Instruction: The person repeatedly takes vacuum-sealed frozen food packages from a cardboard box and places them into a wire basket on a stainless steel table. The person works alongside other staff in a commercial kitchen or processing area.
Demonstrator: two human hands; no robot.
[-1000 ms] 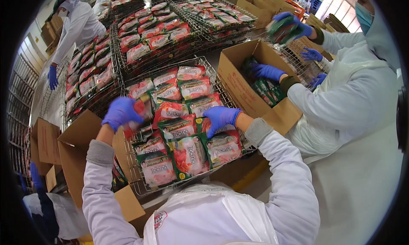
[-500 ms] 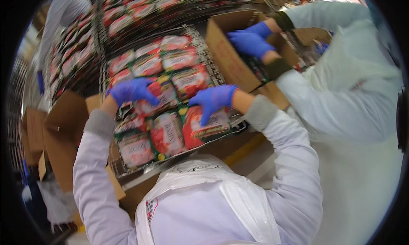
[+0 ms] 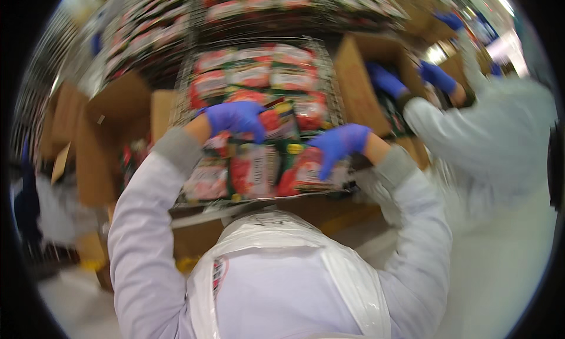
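Observation:
Flat red, white and dark green food packets lie in rows on a wire tray point(image 3: 331, 74) in front of me. My left hand point(image 3: 235, 118), in a blue glove, grips the left edge of one tilted packet point(image 3: 283, 120) near the tray's middle. Over the near right corner, my blue-gloved right hand point(image 3: 343, 146) rests on another packet point(image 3: 309, 169), thumb and fingers spread apart. Its fingertips touch the packet's upper side. Between the two hands, nearer to me, lies a further packet point(image 3: 254, 169). Motion blur softens the fine detail.
An open cardboard box point(image 3: 112, 133) stands left of the tray, with packets inside. On the right is another box point(image 3: 360, 97); a co-worker's gloved hand point(image 3: 385, 80) reaches into it, the co-worker's sleeve point(image 3: 465, 136) beside it. More loaded trays point(image 3: 256, 6) stand beyond.
The whole view has swung, so the tray sits further right and straighter. My hands keep nearly the same places on the packets. The co-worker's two hands have moved apart.

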